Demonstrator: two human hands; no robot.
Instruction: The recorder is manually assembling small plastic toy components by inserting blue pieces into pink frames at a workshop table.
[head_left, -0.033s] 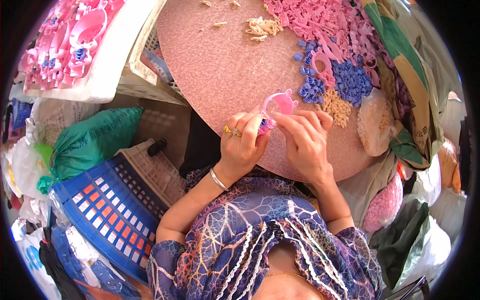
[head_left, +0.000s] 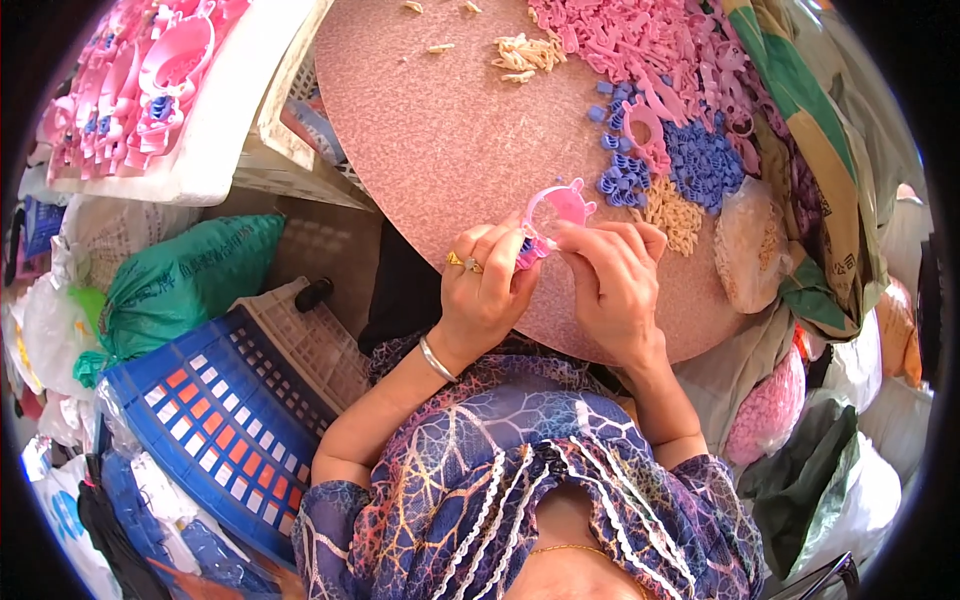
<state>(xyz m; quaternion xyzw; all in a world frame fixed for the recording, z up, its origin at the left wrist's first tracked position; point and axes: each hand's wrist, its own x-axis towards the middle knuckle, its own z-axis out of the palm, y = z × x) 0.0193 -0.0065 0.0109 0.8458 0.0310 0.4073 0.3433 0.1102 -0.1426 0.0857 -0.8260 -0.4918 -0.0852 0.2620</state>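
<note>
My left hand is closed round the lower end of a pink plastic ring-shaped piece with small knobs on its rim. A dark blue part sits at that lower end, beside my left fingers. The fingertips of my right hand are pinched together close against the piece's lower right side. Whatever lies between them is too small to make out. Both hands are over the near edge of the round pinkish table.
Heaped at the table's right are pink plastic parts, blue parts and cream pieces. A smaller cream pile lies farther off. To the left stand a white tray of pink pieces, a green bag and a blue basket.
My right hand has shifted very slightly to the right, its fingertips drawing a little away from the pink ring-shaped piece. The left hand and the piece stay in place.
</note>
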